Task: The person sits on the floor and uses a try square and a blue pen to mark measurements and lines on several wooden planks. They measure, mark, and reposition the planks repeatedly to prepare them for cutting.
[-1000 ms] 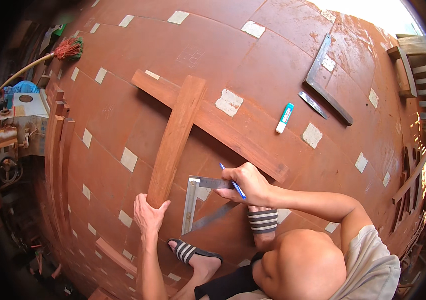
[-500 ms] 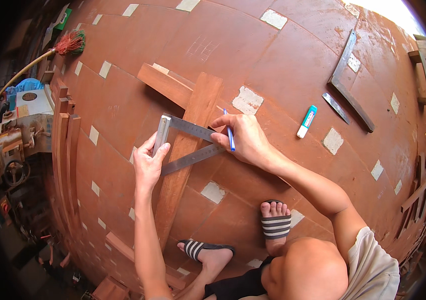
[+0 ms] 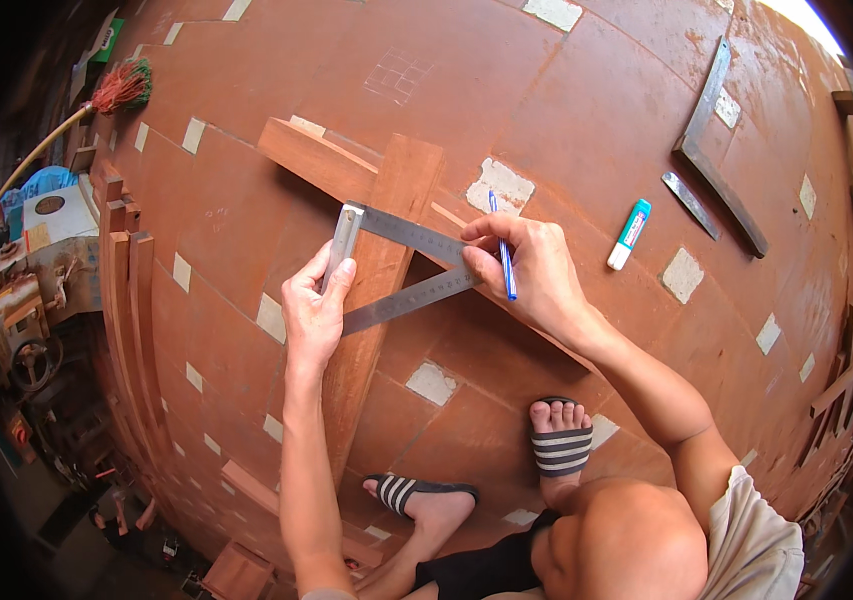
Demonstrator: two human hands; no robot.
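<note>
My left hand (image 3: pixel 315 310) is closed round the silver handle (image 3: pixel 345 238) of a metal try square. Its two ruler-marked blades (image 3: pixel 408 298) slant across a reddish-brown wooden plank (image 3: pixel 383 225) and meet at a tip on the right. At that tip, my right hand (image 3: pixel 536 268) has its thumb and forefinger closed, with a blue pen (image 3: pixel 502 250) held upright among its fingers. Whether those fingertips pinch the metal or only touch it is hard to see. Beneath the plank, a second wooden piece (image 3: pixel 318 162) crosses it at an angle.
A teal-and-white correction pen (image 3: pixel 628 235), a short metal blade (image 3: pixel 690 206) and a dark L-shaped square (image 3: pixel 721 185) lie to the right on the tiled floor. Long timber strips (image 3: pixel 146 330), a machine and a broom (image 3: pixel 122 86) are at left. My sandaled feet are close by.
The square and both hands have shifted slightly right and toward the far end of the plank. The whole view has moved a little too. Both hands keep their holds.
</note>
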